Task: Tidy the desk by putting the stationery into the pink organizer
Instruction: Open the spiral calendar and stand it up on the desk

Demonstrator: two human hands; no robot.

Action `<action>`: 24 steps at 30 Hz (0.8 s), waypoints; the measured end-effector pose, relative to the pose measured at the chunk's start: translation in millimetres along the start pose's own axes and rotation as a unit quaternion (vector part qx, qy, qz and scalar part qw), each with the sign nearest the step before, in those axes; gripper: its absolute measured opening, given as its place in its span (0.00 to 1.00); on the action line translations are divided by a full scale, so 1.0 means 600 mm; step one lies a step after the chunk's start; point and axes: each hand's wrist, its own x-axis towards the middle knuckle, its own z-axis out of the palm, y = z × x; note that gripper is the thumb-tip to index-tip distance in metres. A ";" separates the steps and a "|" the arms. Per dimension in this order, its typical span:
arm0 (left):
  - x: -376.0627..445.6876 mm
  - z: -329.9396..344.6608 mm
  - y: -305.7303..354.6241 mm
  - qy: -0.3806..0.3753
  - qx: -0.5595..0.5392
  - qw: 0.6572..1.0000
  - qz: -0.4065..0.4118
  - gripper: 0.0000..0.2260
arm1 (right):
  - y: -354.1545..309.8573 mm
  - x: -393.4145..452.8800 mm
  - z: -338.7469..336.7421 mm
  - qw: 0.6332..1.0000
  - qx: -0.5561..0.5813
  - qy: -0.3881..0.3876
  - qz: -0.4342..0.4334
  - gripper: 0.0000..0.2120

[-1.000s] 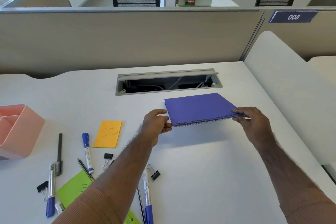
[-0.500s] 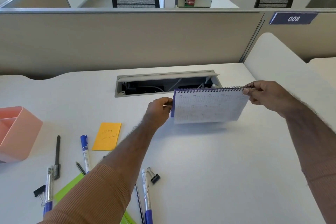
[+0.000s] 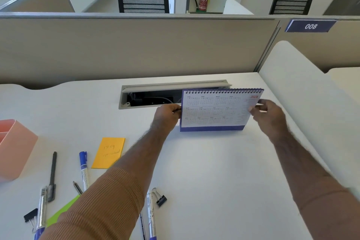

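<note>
- Head view shows the desk calendar [image 3: 216,111] now upright on the white desk [image 3: 214,171], its purple base edge down just near of the open cable tray [image 3: 152,95]; a second ago it was held flat and closed above the desk, half a second ago it hung tilted in the air.
- The left hand [image 3: 167,114] pinches the calendar's left edge with curled fingers, and the right hand [image 3: 266,113] pinches its right edge near the top corner; both still grip it.
- The year page with "2026" faces the person, spiral binding on top.
- My reading: the calendar is being stood up as a desk fixture, not put into the organizer; this clears the far middle of the desk but moves no stationery.
- The pink organizer [image 3: 17,152] sits at the left edge, partly cut off, well apart from both hands; what little of its inside shows appears empty.
- Still loose on the near left of the desk: an orange sticky note [image 3: 109,152], a blue marker [image 3: 84,169], a black pen [image 3: 52,175], a silver-and-blue pen [image 3: 41,212], a green sticky pad [image 3: 62,212] partly under the left sleeve, a black binder clip [image 3: 160,198] and another binder clip [image 3: 30,218] at the near left.
- Another pen [image 3: 151,216] lies beside the left forearm.
- Judging by this, the sorting proper has hardly begun; once the calendar is released, the hands need to go left and near for the pens.
</note>
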 end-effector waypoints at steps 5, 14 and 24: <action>0.013 0.003 -0.002 0.018 0.018 1.000 -0.008 0.09 | 0.050 -0.011 0.033 0.998 0.022 -0.019 0.050 0.09; 0.008 0.005 0.001 0.037 0.065 0.997 0.010 0.09 | 0.074 -0.028 0.000 0.984 -0.001 -0.162 0.068 0.09; 0.003 0.002 -0.004 0.016 0.039 0.999 0.011 0.11 | 0.085 -0.053 -0.006 0.984 0.036 -0.163 0.068 0.06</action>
